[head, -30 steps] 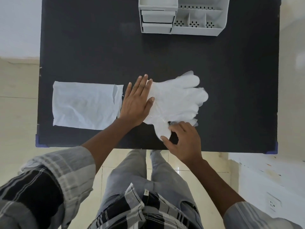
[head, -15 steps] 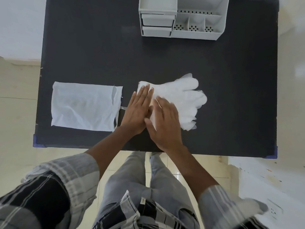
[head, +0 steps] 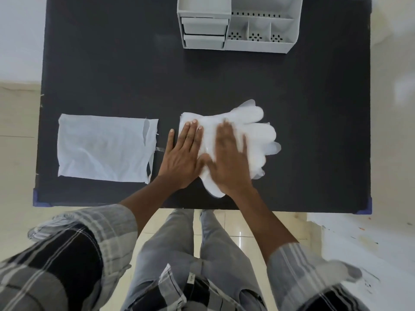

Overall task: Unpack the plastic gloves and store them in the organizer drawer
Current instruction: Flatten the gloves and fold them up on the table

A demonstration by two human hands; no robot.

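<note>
Both hands are flat, palms down, fingers stretched out, nothing pinched or held, just pressing on the gloves (head: 251, 129). The left hand (head: 183, 156) sits on the cuff end of the stack, its fingers on the white plastic and its thumb out on the bare surface (head: 112, 70) toward 9 o'clock. The right hand (head: 231, 162) is right beside it at 3 o'clock, lying over the middle of the stack, and it's a bit motion-blurred so the fingertips aren't sharp. The gloves lie flat in a pile with their fingers fanning out toward 2 or 3 o'clock past the right hand, and one thumb lobe pokes out near the right wrist at 6 o'clock. The empty-looking white bag (head: 103, 149) lies flat at 9 o'clock from the hands, close to the left thumb but not touching it, with its torn edge facing the gloves. The white organizer (head: 238, 22) stands at 12 o'clock, well apart at the far edge, with two small drawers (head: 204, 33) on its left side, both pushed in, and open compartments on its right.
</note>
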